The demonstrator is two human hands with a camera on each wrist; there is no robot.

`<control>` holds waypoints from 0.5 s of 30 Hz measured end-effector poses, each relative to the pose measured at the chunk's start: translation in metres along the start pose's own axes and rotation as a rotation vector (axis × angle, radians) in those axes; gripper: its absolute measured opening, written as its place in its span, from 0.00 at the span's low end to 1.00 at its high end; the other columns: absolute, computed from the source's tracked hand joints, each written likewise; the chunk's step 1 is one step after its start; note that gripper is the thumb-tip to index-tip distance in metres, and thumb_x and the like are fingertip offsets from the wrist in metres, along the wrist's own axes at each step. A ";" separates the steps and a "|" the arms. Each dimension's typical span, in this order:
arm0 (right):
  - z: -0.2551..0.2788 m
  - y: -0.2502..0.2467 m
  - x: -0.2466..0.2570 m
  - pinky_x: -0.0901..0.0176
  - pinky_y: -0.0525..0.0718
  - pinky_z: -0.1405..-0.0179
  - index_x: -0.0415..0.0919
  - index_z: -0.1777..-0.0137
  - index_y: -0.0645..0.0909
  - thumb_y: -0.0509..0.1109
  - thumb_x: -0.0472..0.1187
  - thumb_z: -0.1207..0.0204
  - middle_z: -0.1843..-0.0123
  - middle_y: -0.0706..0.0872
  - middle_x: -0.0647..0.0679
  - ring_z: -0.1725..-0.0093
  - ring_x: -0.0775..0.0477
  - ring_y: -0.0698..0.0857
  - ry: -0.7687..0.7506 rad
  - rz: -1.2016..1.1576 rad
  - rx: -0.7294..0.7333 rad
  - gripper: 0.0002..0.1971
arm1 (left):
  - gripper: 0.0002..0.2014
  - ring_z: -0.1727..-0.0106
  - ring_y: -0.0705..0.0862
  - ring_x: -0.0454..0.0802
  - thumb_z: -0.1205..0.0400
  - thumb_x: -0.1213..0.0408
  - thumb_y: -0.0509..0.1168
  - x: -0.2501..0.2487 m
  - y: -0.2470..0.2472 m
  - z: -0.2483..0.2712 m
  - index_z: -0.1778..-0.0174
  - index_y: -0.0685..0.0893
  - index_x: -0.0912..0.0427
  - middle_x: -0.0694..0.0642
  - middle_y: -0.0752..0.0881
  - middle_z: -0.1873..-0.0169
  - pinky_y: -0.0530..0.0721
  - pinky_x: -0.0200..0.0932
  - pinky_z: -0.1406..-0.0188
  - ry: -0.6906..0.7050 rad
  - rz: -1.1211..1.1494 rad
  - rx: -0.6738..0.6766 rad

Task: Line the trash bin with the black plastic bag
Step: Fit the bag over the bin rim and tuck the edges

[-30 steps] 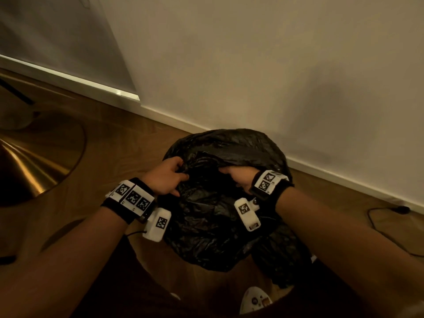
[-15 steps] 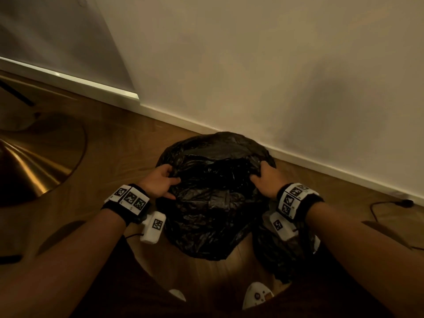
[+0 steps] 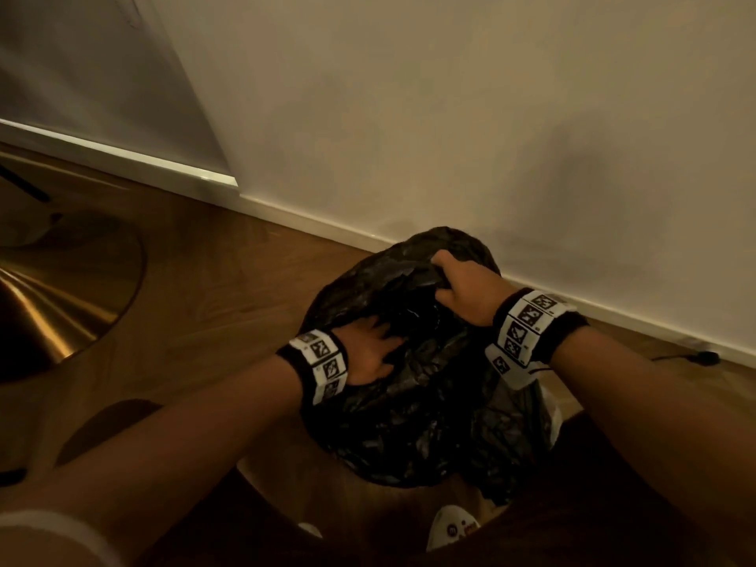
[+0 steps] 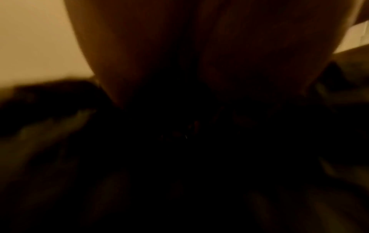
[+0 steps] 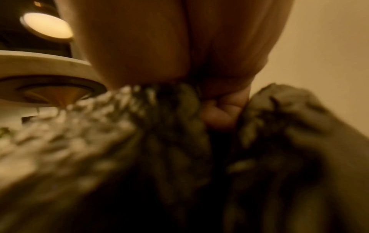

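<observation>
Bag [image 3: 413, 407] draped over the bin by the wall: left hand [image 3: 370, 354] presses it flat-fingered at the near-left edge, right hand [image 3: 462, 290] grips a far-edge fold, likely to stretch it over the rim.

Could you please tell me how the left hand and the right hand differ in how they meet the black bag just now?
The left hand lies on the bag's near side, fingers spread and pushing down into it; the right hand is at the far side by the wall, fingers curled and gripping a bunch of plastic. The left sits lower and nearer the person than the right. Both touch the bag, and both wrists wear marker bands.
</observation>
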State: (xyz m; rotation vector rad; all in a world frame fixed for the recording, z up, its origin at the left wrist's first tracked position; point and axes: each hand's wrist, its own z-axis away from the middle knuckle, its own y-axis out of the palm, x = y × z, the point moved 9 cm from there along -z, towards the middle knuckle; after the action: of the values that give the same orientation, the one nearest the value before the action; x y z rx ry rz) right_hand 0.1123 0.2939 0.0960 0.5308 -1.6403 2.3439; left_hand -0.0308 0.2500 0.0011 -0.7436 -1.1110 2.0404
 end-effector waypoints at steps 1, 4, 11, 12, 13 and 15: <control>0.003 -0.009 0.000 0.54 0.74 0.60 0.43 0.29 0.67 0.67 0.42 0.19 0.53 0.82 0.44 0.58 0.42 0.81 -0.009 0.028 -0.008 0.21 | 0.32 0.15 0.53 0.67 0.15 0.41 0.46 0.002 0.020 0.004 0.15 0.58 0.51 0.62 0.57 0.15 0.53 0.62 0.17 -0.050 -0.039 0.077; 0.007 -0.027 0.001 0.53 0.75 0.63 0.46 0.29 0.67 0.67 0.43 0.19 0.57 0.79 0.48 0.62 0.44 0.79 -0.016 0.084 -0.002 0.21 | 0.35 0.14 0.40 0.64 0.15 0.38 0.34 -0.009 0.056 0.022 0.14 0.54 0.51 0.59 0.49 0.13 0.39 0.62 0.16 -0.075 -0.072 0.259; 0.005 -0.032 0.015 0.43 0.85 0.55 0.47 0.28 0.68 0.68 0.45 0.21 0.53 0.85 0.43 0.56 0.39 0.84 -0.056 0.119 -0.019 0.22 | 0.25 0.23 0.71 0.63 0.15 0.56 0.56 -0.014 -0.003 0.014 0.20 0.69 0.56 0.61 0.69 0.21 0.67 0.53 0.21 0.046 0.186 -0.002; 0.005 -0.030 0.018 0.43 0.85 0.56 0.47 0.29 0.68 0.68 0.45 0.21 0.53 0.85 0.43 0.57 0.39 0.84 -0.064 0.122 -0.014 0.22 | 0.25 0.25 0.73 0.62 0.16 0.58 0.56 -0.018 -0.021 0.012 0.21 0.70 0.56 0.61 0.70 0.22 0.70 0.52 0.23 0.081 0.210 -0.106; 0.005 -0.028 0.023 0.44 0.85 0.56 0.47 0.30 0.69 0.68 0.44 0.21 0.54 0.84 0.44 0.57 0.40 0.83 -0.077 0.126 -0.009 0.21 | 0.26 0.24 0.72 0.61 0.16 0.58 0.56 -0.022 -0.035 0.009 0.20 0.68 0.55 0.60 0.68 0.21 0.70 0.53 0.23 0.108 0.211 -0.182; 0.007 -0.021 0.034 0.46 0.83 0.58 0.47 0.32 0.70 0.68 0.44 0.22 0.57 0.83 0.46 0.58 0.42 0.83 -0.115 0.129 -0.001 0.19 | 0.30 0.19 0.64 0.62 0.16 0.53 0.54 -0.029 -0.053 0.003 0.16 0.58 0.50 0.58 0.58 0.16 0.62 0.57 0.18 0.112 0.183 -0.240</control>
State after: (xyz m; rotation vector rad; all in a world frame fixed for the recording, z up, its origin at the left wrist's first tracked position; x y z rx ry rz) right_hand 0.0907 0.2939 0.1309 0.5870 -1.7761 2.4446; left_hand 0.0000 0.2472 0.0527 -1.1017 -1.2763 2.0060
